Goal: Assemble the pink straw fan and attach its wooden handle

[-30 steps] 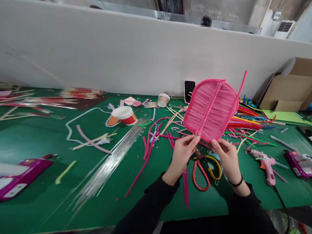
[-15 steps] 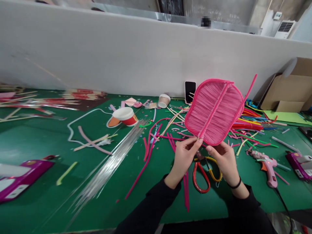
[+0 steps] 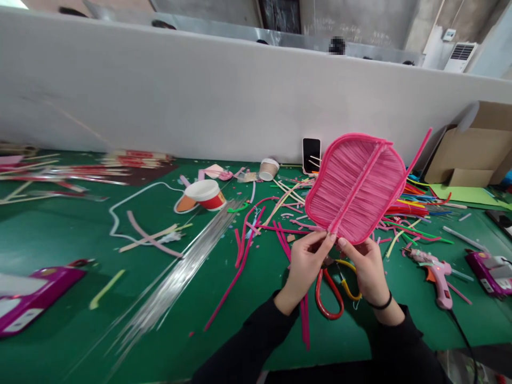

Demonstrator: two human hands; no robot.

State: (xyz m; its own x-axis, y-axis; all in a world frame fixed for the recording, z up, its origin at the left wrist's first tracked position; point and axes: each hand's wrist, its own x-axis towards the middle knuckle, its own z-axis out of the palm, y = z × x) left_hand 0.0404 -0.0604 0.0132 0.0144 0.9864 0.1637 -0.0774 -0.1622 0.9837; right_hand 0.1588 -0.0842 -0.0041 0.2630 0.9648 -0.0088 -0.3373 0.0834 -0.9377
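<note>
Between both hands a pink pipe-cleaner petal [image 3: 357, 188] is held up above the table, tilted to the right. It has a thick rim, a raised middle rib and a loose pink end sticking out at its upper right. My left hand [image 3: 307, 262] pinches the lower tip, where the rib meets the rim. With thumb in front and fingers behind, my right hand [image 3: 368, 268] grips the lower edge just beside it. Below the hands lie red-handled pliers [image 3: 328, 296] and a yellow-handled tool [image 3: 351, 282], their heads partly hidden by the hands.
Pink pipe cleaners [image 3: 240, 266] and a bundle of thin wires [image 3: 184, 272] lie left of the hands. A pink glue gun [image 3: 438, 274] rests at right. Farther back are a paper cup [image 3: 206, 193], a phone [image 3: 311, 155], coloured pipe cleaners [image 3: 410, 208] and a cardboard box [image 3: 466, 144].
The petal has shifted slightly right and down in view and tilts a little more to the right. Both hands keep their hold on it.
</note>
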